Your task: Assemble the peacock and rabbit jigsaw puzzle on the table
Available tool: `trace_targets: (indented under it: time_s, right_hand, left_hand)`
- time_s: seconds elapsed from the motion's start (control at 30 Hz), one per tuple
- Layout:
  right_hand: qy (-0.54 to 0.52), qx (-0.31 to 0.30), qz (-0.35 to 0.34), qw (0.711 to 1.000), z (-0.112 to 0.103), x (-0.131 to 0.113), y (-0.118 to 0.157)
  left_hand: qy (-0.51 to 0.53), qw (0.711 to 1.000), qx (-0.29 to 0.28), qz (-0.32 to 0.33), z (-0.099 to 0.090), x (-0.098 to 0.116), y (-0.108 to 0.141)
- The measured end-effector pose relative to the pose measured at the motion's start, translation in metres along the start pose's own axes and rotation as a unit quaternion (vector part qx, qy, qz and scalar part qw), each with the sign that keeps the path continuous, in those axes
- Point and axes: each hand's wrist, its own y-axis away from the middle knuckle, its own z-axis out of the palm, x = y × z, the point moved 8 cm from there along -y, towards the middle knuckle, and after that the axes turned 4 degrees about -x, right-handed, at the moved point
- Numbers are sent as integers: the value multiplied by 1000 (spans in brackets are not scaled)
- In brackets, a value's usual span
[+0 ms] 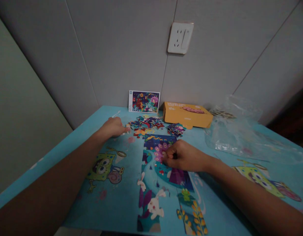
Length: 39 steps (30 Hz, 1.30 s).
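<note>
- Puzzle [151,170], partly put together, lies mid-worktop [117,203], gap near the bottom
- right hand [183,155] is right over it by the pink frilly bit, fingers pinched narrow, can't tell if there's a piece in them
- left hand [112,127] is down beside the loose pieces [146,123], can't really see its grip
- picture card [144,101] leans on the wall, yellow box [187,116] to its right

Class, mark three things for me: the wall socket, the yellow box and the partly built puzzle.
Wall socket [177,38]: head view, left part of its white plate.
Yellow box [173,118]: head view, its front side.
Partly built puzzle [150,175]: head view, the pale blue path.
</note>
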Motion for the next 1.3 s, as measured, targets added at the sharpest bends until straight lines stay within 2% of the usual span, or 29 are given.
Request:
trace_targets:
  time_s: [0.1, 0.27, 0.43, 0.53, 0.63, 0.8, 0.87, 1.0, 1.13, 1.2, 1.3]
  right_hand:
    - [9, 4, 4, 1000, 0, 1, 0]
    - [12, 6, -3, 1000, 0, 1, 0]
    - [10, 6, -1, 1000, -1, -1, 0]
    - [13, 9, -6, 1000, -1, 0, 0]
    - [22, 10, -7, 1000, -1, 1, 0]
    - [22, 11, -5, 1000, -3, 0, 0]
    - [21, 13, -3, 1000, -3, -1, 1]
    - [23, 14, -2, 1000, -2, -1, 0]
    - [20, 12, -5, 1000, -2, 0, 0]
    - [19, 11, -4, 1000, -2, 1, 0]
    - [19, 9, 1, 1000, -1, 2, 0]
  left_hand:
    - [62, 998, 23, -11, -3, -3, 0]
    - [142, 982, 123, -35, -18, -7, 5]
    - [200, 957, 201, -64, -36, -13, 16]
    - [265, 936, 226, -55, -38, -16, 16]
    - [329, 917, 222, -35, -31, -14, 12]
    - [431, 886, 170, -5, -18, -6, 9]
    - [444, 883, 149, -10, -14, -4, 9]
    - [378, 917, 118, -36, -8, -5, 8]
    - [163, 972, 168, -33, -15, -10, 5]
    - [82, 983, 161, -18, -12, -10, 0]
    - [42, 985, 164, 19, -8, -5, -3]
